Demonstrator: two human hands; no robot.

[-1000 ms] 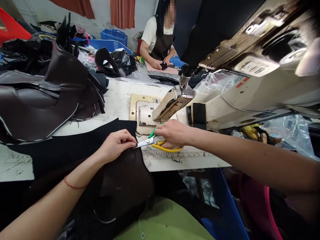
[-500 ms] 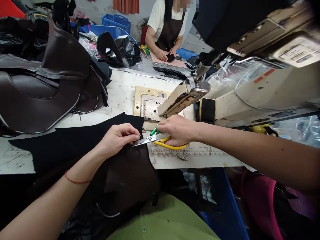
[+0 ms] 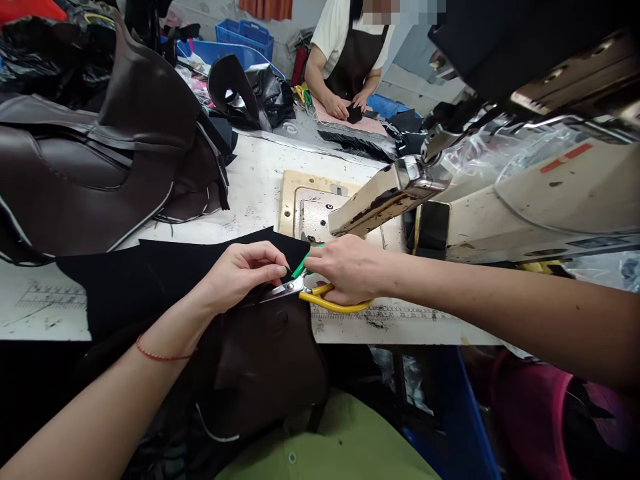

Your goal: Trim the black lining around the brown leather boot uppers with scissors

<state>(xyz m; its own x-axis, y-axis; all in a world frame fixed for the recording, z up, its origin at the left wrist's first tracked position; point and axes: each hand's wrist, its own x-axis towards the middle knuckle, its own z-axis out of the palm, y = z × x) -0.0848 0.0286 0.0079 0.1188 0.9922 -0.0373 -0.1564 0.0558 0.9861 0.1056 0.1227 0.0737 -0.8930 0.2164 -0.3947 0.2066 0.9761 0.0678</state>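
My right hand (image 3: 350,270) grips a pair of scissors (image 3: 291,287) with one green and one yellow handle, its blades pointing left. Thumb and forefinger of my left hand (image 3: 247,273) are pinched at the edge of a black fabric piece (image 3: 170,273), just above the blades. Whether a thread is also in that pinch is too small to tell. The scissors lie over a dark brown leather-like panel (image 3: 273,353), which hangs off the table's front edge toward my lap. The blade tips are hard to make out against the dark material.
Behind my right hand stands a sewing machine with a narrow arm (image 3: 370,200). A phone (image 3: 434,225) leans beside it. Stitched brown panels (image 3: 145,173) are heaped at left. Across the table a person (image 3: 345,73) handles a small black piece. A pink bin (image 3: 533,413) sits below right.
The scissors have moved left, their blades now passing under my left fingertips. My left hand keeps its pinch. The whole view has shifted slightly, so the table and machine appear farther right.
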